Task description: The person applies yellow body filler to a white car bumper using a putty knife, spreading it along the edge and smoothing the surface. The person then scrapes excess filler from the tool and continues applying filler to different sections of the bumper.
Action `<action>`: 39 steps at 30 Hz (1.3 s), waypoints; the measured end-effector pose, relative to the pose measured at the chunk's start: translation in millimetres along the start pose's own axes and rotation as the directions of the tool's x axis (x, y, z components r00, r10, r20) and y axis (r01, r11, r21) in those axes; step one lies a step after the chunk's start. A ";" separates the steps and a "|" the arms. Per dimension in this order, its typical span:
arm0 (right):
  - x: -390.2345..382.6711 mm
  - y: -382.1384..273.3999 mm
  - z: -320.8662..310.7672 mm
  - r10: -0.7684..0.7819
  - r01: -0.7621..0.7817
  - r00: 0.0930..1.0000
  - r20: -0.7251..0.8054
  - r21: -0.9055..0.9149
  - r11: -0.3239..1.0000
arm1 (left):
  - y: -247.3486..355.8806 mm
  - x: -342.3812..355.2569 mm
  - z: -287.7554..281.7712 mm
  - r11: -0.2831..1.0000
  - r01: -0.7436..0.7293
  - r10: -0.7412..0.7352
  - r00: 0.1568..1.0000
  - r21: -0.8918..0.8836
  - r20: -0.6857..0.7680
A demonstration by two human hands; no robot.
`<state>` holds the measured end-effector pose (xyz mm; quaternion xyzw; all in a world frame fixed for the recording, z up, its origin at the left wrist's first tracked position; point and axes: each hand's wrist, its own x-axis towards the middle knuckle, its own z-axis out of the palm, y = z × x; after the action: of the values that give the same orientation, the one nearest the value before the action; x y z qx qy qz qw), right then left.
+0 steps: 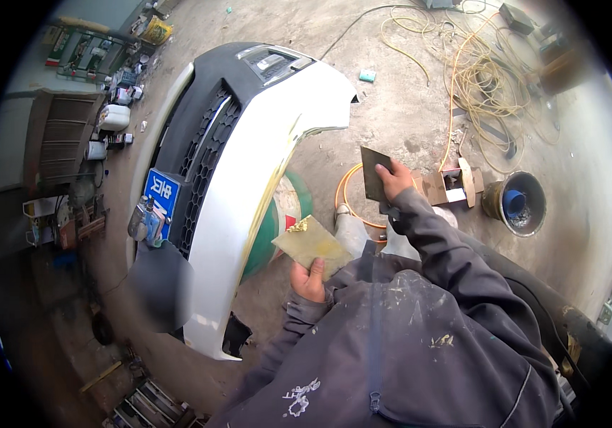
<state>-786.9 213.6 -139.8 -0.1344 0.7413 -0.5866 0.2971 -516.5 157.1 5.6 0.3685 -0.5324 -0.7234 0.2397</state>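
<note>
My left hand (309, 284) grips a pale square board (320, 251) with a lumpy yellow paste on its top corner. A little above and to the right, my right hand (394, 178) holds a thin dark olive rectangular plate (372, 169) raised. To their left lies a white and black car bumper (256, 135) with honeycomb grilles and a blue plate (162, 192); yellowish filler runs along its right edge. A green drum (255, 257) is under the bumper. A blurred grey patch hides part of the bumper's lower left.
Tangled yellow hoses (491, 93) lie at the upper right. An open cardboard box (468, 184) and a bucket with a blue cup inside (531, 217) stand at the right. Containers and tools (113, 118) line the left wall. A small teal item (367, 75) lies on the concrete.
</note>
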 end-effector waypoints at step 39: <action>-4.0 -91.8 112.3 -0.345 0.442 0.884 0.314 -0.324 0.837 | 71.3 101.2 -96.1 0.987 0.081 -0.113 0.963 0.138 0.247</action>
<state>-730.3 101.8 -66.7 -0.4115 0.7560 -0.4564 0.2253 -506.1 2.5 29.5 0.3131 -0.5850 -0.7401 0.1100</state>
